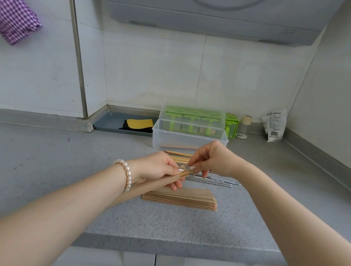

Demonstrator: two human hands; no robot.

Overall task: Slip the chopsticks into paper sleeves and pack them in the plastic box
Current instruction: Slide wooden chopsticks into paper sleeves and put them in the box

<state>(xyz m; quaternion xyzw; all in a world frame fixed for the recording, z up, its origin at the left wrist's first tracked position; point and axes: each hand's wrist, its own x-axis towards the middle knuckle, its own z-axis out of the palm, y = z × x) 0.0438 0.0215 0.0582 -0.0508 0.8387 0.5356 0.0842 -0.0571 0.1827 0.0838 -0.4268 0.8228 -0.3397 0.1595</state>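
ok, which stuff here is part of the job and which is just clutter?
Job: left hand, right hand, held sleeve, sleeve stack, wooden chopsticks, metal chopsticks, plastic box.
Clutter: green rack, small jar, white packet, grey tray, sponge.

Your one view, worn on your head, looking forward and down, wide-angle, close over the worktop [57,163], back wall [155,69] straight ahead, forearms reaching in from below.

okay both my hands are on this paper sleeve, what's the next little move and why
Probably push the chopsticks further into the paper sleeve. Your left hand grips its open end, your right hand pinches at the mouth, and the plastic box behind stands open for it.
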